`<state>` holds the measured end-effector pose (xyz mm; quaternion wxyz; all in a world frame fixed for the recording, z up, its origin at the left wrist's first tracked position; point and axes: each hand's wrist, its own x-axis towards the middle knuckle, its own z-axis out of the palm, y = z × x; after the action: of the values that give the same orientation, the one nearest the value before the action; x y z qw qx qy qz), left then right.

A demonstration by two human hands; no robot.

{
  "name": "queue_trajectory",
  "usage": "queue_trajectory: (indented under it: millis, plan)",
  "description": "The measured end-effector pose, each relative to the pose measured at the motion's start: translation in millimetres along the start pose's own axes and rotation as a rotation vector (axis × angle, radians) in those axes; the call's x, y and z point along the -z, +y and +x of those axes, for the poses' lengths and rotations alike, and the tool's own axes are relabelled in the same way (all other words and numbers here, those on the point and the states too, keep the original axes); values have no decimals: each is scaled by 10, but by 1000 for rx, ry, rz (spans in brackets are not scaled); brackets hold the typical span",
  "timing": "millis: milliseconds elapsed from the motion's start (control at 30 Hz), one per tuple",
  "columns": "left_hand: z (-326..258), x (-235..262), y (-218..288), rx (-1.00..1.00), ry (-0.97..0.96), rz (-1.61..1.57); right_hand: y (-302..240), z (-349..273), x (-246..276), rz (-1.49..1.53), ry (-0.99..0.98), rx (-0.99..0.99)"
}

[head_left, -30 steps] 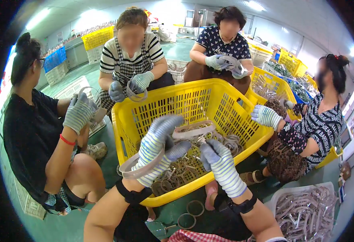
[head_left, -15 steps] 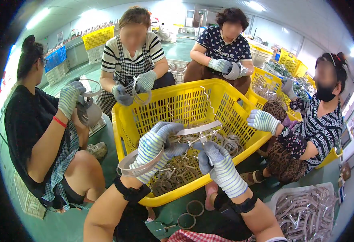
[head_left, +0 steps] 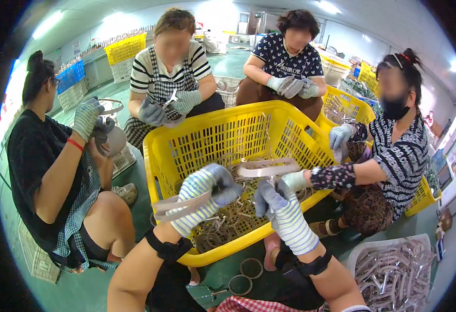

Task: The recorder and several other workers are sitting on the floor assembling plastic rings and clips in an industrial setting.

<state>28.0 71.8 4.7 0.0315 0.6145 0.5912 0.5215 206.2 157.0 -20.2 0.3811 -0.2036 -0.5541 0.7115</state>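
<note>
striped cotton gloves cover both hands. the left hand [head_left: 203, 200] is closed around a bundle of thin beige looped bands [head_left: 178, 207], held over the near rim of the large yellow perforated plastic crate [head_left: 238, 138]. the right hand [head_left: 282, 210] hovers just beside it with fingers curled; whether it pinches anything cannot be told. more of the same bands lie heaped in the crate bottom, and a long flat loop [head_left: 267, 168] sticks up behind. the bands look light, springy and a little slick, so gripping several together mid-length seems the surest hold.
</note>
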Motion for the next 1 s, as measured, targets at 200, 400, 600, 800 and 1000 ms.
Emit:
queue_trajectory:
  millis: [200,400,600,800,1000]
  plan:
    - [-63,-140,-60,-91,-937,-104,47,-42,100,-178,10,144]
    - [-265,-356,-85,-271,-832,-139,-38,-69,135,-983,-616,664]
    - [-162,-359,-86,-226,-953,500,-16,-15,132,-1068,-240,585]
    - [8,-118,92,-306,-141,-70,143,203,217,226,191,67]
    - [30,38,-95,-284,-383,16,54,224,322,411,120,-18]
